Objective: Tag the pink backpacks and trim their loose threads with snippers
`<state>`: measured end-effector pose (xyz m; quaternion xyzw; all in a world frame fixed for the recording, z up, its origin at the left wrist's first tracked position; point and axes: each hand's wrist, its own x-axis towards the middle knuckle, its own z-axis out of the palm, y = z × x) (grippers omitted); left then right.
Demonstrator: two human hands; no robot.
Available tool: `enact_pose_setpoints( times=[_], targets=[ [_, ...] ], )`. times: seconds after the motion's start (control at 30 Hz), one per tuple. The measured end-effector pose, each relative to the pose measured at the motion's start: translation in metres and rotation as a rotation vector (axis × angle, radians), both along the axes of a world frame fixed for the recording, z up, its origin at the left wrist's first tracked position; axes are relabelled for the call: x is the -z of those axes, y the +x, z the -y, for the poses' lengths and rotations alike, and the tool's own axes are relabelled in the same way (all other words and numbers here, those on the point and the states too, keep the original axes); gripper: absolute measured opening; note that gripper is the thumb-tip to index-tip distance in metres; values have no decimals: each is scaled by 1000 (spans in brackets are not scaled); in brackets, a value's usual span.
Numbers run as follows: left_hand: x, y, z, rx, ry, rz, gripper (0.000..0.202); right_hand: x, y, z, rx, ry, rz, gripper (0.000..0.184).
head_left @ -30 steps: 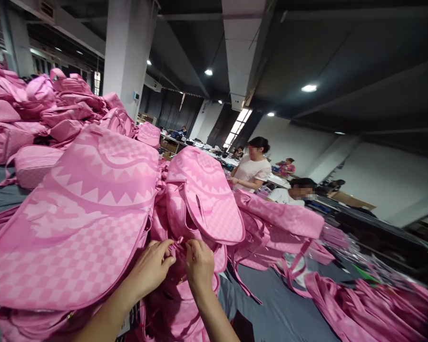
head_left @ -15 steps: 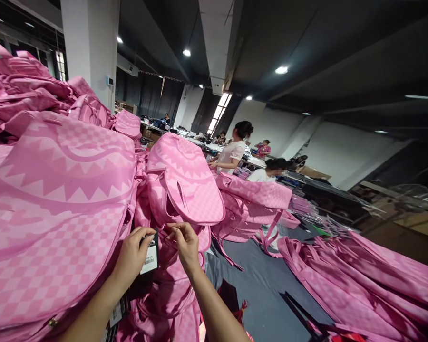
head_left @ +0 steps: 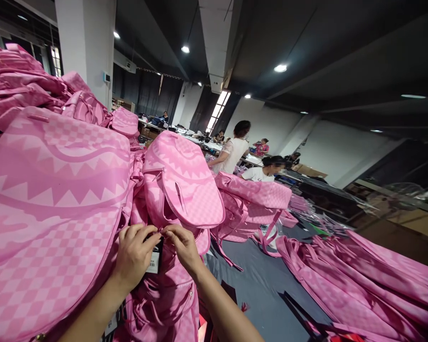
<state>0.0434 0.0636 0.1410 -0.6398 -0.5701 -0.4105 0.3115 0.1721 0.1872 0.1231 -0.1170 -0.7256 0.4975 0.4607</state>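
Observation:
My left hand [head_left: 133, 254] is closed on a black and white hang tag [head_left: 154, 257] with a barcode. It holds the tag against a pink checkered backpack [head_left: 180, 183] that stands upright in front of me. My right hand [head_left: 183, 246] pinches something small at the top of the tag, where both sets of fingertips meet; I cannot make out what it grips. A large pink bag with a zigzag teeth pattern [head_left: 53, 199] leans just left of my left hand.
A tall heap of pink bags [head_left: 24, 90] rises at the far left. More pink bags and straps [head_left: 360, 285] lie on the grey table [head_left: 267, 294] to the right. Two people [head_left: 235, 152] work at tables further back. A white pillar [head_left: 87, 47] stands behind the heap.
My left hand brought up the hang tag and moved it right to meet my right hand at the backpack. The view swung to the right over the second.

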Motion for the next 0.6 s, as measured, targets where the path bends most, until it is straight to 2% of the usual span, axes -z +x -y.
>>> enact_pose_setpoints(
  times=[0.07,0.13,0.2,0.27,0.37,0.43,0.6],
  targets=[
    [-1,0,-3,111,-27,30,17,-2,2,-1,-76,-69,31,32],
    [0,-2,-8,255,-78,154,14,-4,4,-3,-157,-132,71,39],
    [2,-5,-13,337,-129,285,12,-6,7,-6,-223,-178,110,42],
    [5,-9,-17,344,-151,362,10,-7,10,-8,-256,-210,135,41],
    [8,-12,-19,333,-177,391,9,-10,14,-11,-225,-224,157,38],
    [9,-13,-17,343,-202,393,10,-13,16,-11,-186,-170,178,34],
    [9,-13,-14,355,-225,360,12,-21,18,-2,-105,117,252,18]
  ],
)
